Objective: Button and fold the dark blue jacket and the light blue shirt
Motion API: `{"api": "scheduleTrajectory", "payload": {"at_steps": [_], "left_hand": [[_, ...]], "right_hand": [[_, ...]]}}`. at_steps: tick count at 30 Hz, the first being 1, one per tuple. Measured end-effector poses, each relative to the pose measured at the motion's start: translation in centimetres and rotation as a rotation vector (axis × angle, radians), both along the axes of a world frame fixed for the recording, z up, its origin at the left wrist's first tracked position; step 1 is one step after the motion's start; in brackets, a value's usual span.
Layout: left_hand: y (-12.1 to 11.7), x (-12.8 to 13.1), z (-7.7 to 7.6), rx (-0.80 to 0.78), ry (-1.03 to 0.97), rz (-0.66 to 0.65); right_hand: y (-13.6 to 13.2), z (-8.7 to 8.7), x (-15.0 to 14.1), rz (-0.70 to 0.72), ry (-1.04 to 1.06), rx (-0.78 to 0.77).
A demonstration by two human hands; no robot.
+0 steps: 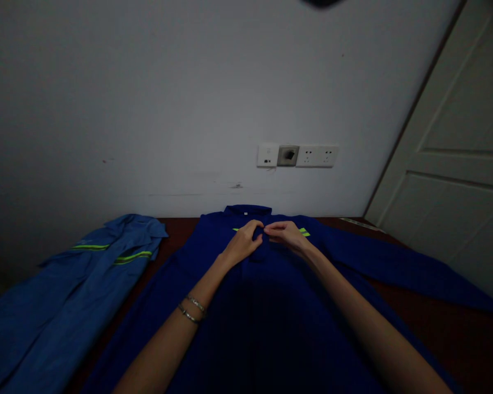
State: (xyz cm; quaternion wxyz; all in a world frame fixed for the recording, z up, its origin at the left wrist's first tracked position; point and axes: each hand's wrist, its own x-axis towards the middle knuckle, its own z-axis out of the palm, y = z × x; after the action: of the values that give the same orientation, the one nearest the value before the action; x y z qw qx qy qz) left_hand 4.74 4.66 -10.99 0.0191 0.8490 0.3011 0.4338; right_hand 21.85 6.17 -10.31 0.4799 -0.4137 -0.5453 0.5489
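A dark blue work jacket [279,284] with a collar and yellow-green reflective strips lies spread flat, front side up, its collar toward the wall. Over the upper chest, at the front placket, my left hand [246,241] has its thumb and fingers curled in on the cloth. My right hand [286,234] meets it from the other side, fingertips pinched together at the same edge. The fingertips of both hands nearly touch. Any button between them is too small and dark to make out. Two bracelets [192,308] circle my left wrist.
A lighter blue work garment [86,279] with reflective strips lies folded at the left. Under both is a dark red surface [181,232]. Behind stands a pale wall [168,109] with a row of sockets [317,156]. A white panelled door [456,158] slants at the right.
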Motion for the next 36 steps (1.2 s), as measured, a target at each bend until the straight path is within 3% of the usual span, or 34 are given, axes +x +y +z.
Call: {"api": "scheduleTrajectory", "payload": {"at_steps": [8, 13, 22, 27, 30, 36], "left_hand": [[0.6, -0.6, 0.5, -0.07, -0.028, -0.079], [1.3, -0.7, 0.3, -0.065, -0.005, 0.037], [0.4, -0.7, 1.1, 0.086, 0.3, 0.128], [-0.2, -0.7, 1.5, 0.125, 0.315, 0.138], [0.0, -0.7, 1.3, 0.122, 0.225, 0.109], [1.3, -1.2, 0.4, 0.05, -0.048, 0.002]], "right_hand": [[0.4, -0.4, 0.2, -0.043, 0.037, -0.014], [0.6, -0.7, 0.1, -0.087, -0.049, 0.004], [-0.1, 0.2, -0.7, -0.157, -0.483, 0.358], [-0.8, 0.5, -1.1, -0.2, -0.574, 0.472], [-0.5, 0.5, -0.8, -0.197, -0.492, 0.432], [0.2, 0.6, 0.0, -0.127, -0.21, 0.169]]}}
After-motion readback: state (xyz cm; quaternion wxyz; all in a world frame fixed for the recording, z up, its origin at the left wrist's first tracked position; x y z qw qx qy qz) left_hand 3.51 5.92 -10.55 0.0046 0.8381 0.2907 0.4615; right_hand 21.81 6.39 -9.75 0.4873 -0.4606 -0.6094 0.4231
